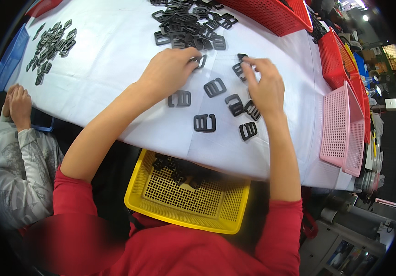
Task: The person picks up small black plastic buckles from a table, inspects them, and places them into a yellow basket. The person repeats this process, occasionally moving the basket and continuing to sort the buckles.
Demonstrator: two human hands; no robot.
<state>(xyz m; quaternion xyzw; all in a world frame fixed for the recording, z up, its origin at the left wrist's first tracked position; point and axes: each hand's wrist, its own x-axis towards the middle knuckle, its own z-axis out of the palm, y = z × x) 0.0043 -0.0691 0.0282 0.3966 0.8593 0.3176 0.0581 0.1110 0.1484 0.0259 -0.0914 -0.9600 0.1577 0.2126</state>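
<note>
My left hand (172,69) pinches a black slide buckle (201,61) at its fingertips, just in front of a big heap of black buckles (184,25). Across from it, my right hand (267,87) is slightly blurred, its thumb and forefinger closed on a small black buckle (242,57). Another buckle (238,71) lies right under those fingers. Between and below my hands are several loose buckles, among them one flat near the table's front (205,123), one in the middle (215,87) and one by my right wrist (248,131).
The white-covered table (96,60) holds a smaller buckle pile (53,43) at left. A yellow basket (186,221) with black pieces sits below the front edge. Red baskets (271,18) and a pink basket (343,129) line the right. Another person's hands (19,106) rest at left.
</note>
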